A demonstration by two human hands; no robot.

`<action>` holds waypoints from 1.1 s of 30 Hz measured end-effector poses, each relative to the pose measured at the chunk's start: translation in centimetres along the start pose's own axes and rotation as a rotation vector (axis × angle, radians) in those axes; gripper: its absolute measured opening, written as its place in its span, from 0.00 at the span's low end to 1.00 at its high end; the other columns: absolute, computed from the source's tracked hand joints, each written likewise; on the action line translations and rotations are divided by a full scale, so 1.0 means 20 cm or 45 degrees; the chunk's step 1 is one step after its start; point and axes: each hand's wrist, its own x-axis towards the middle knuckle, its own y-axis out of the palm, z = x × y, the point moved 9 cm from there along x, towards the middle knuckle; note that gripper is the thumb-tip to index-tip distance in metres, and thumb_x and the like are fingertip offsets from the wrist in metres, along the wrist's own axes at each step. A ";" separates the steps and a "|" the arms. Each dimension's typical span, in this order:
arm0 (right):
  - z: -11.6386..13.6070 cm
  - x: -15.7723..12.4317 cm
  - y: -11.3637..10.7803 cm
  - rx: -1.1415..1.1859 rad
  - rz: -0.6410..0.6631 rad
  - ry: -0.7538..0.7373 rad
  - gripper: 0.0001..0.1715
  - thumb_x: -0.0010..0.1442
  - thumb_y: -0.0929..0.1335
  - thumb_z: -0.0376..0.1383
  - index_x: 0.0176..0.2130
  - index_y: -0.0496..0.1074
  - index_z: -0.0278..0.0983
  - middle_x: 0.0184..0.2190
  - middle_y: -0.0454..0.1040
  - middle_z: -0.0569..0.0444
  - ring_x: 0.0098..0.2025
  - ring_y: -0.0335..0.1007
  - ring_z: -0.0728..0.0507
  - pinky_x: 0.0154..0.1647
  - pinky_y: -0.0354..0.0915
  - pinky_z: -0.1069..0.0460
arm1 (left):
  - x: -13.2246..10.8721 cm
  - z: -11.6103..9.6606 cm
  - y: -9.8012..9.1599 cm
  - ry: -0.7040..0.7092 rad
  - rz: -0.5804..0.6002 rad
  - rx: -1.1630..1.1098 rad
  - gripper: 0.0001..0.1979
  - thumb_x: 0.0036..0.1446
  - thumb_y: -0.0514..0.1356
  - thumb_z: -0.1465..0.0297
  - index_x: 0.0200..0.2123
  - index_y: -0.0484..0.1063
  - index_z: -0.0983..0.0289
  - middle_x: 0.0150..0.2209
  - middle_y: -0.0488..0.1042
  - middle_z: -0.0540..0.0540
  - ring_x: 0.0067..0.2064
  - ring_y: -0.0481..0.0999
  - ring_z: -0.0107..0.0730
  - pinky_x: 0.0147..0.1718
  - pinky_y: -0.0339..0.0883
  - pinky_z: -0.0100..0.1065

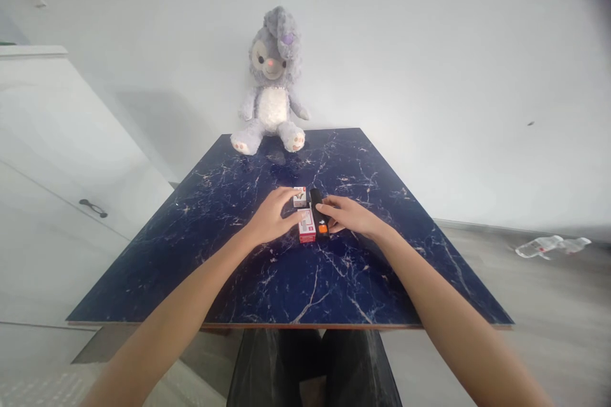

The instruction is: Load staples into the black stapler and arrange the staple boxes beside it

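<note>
Two small red-and-white boxes stand one behind the other on the table [229,203]. The far box [299,198] has a dark picture on it, and the near box [307,227] bears a label. My left hand [273,215] is at their left side, open, index finger by the far box and thumb at the near one. Right against the boxes lies a long black object with an orange patch, which looks like a stapler [316,202]. Closed on its right side is my right hand [347,213], thumb on top; the other fingers are partly hidden.
At the table's far edge a grey plush toy [273,105] sits against the wall. A white cabinet [57,172] with a dark handle stands on the left. Clear plastic packaging [552,246] lies on the floor to the right.
</note>
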 end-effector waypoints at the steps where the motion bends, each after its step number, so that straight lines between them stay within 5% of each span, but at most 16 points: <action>1: 0.00 0.00 0.00 -0.011 -0.001 -0.011 0.24 0.63 0.68 0.54 0.46 0.71 0.37 0.35 0.77 0.49 0.32 0.78 0.44 0.36 0.79 0.49 | 0.01 0.03 0.01 -0.013 -0.015 0.023 0.28 0.67 0.52 0.52 0.66 0.61 0.55 0.67 0.61 0.59 0.66 0.60 0.50 0.63 0.55 0.51; 5: -0.01 0.02 0.00 -0.025 -0.005 -0.041 0.23 0.63 0.68 0.54 0.44 0.72 0.37 0.35 0.77 0.49 0.32 0.78 0.44 0.35 0.79 0.48 | 0.01 0.12 0.11 -0.047 0.137 0.054 0.28 0.70 0.43 0.53 0.69 0.57 0.54 0.72 0.53 0.54 0.71 0.50 0.47 0.67 0.46 0.52; 10: -0.02 0.03 0.00 -0.006 0.002 -0.068 0.24 0.62 0.68 0.55 0.43 0.72 0.38 0.34 0.77 0.49 0.32 0.78 0.43 0.34 0.79 0.48 | -0.01 0.09 0.07 -0.103 0.174 -0.006 0.31 0.70 0.41 0.52 0.72 0.49 0.54 0.69 0.60 0.56 0.69 0.58 0.46 0.64 0.54 0.48; 15: -0.02 0.03 0.00 0.013 0.001 -0.083 0.24 0.62 0.68 0.55 0.42 0.72 0.37 0.35 0.77 0.49 0.33 0.78 0.43 0.33 0.79 0.48 | -0.05 0.00 0.04 -0.056 0.330 0.015 0.37 0.66 0.49 0.49 0.73 0.40 0.52 0.70 0.58 0.57 0.65 0.65 0.51 0.56 0.64 0.47; 19: -0.02 0.03 0.00 0.026 0.006 -0.071 0.23 0.62 0.69 0.54 0.42 0.72 0.37 0.36 0.77 0.49 0.33 0.78 0.43 0.33 0.79 0.48 | -0.08 -0.05 0.07 0.014 0.461 0.066 0.57 0.52 0.64 0.46 0.73 0.32 0.51 0.73 0.46 0.58 0.66 0.63 0.58 0.54 0.66 0.46; 27: -0.03 0.05 -0.02 -0.037 -0.043 -0.110 0.21 0.63 0.67 0.53 0.42 0.72 0.38 0.37 0.78 0.50 0.34 0.77 0.44 0.34 0.76 0.49 | -0.06 -0.04 0.13 -0.035 0.300 0.094 0.56 0.51 0.67 0.51 0.73 0.35 0.50 0.71 0.53 0.61 0.62 0.68 0.59 0.51 0.68 0.45; 33: -0.02 0.07 -0.20 -0.420 -0.410 -0.117 0.19 0.66 0.62 0.50 0.42 0.73 0.40 0.39 0.79 0.50 0.40 0.77 0.40 0.45 0.69 0.47 | 0.10 -0.04 0.22 0.034 0.143 0.041 0.51 0.52 0.68 0.55 0.73 0.44 0.55 0.70 0.55 0.61 0.67 0.62 0.55 0.62 0.60 0.48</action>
